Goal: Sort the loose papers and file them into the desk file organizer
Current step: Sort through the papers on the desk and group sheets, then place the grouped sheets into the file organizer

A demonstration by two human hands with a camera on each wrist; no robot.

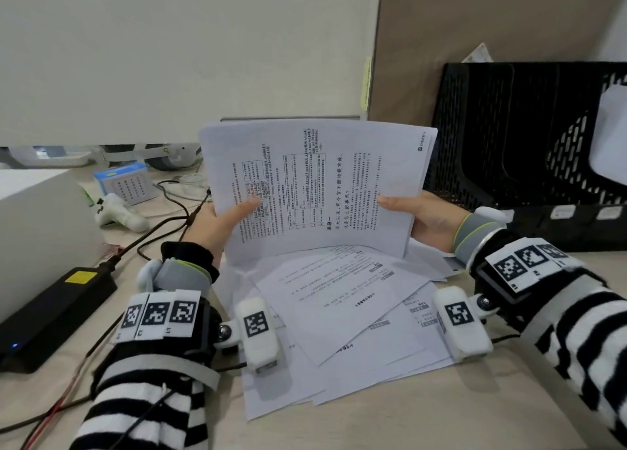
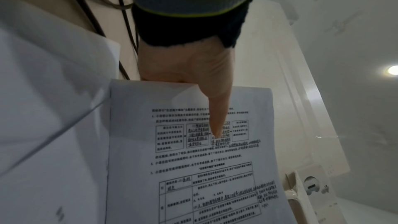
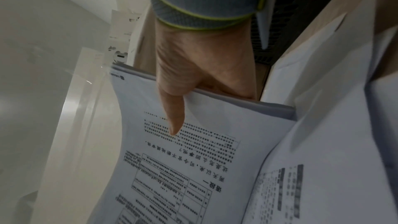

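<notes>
A stack of printed sheets (image 1: 315, 181) stands upright on its long edge above the desk, held between both hands. My left hand (image 1: 220, 222) pinches its left edge, thumb (image 2: 215, 117) on the printed face, fingers behind. My right hand (image 1: 424, 219) pinches the right edge the same way, thumb (image 3: 172, 118) on the front of the stack (image 3: 183, 159). Several loose papers (image 1: 339, 314) lie fanned on the desk below the held stack (image 2: 193, 168). The black mesh file organizer (image 1: 526, 137) stands at the back right, one white sheet (image 1: 610, 134) in it.
A black power brick (image 1: 57, 310) with cables lies at the left, beside a white box (image 1: 37, 225). A white controller (image 1: 118, 212) and a blue box (image 1: 124, 181) sit behind it. A white partition (image 1: 169, 52) rises at the back.
</notes>
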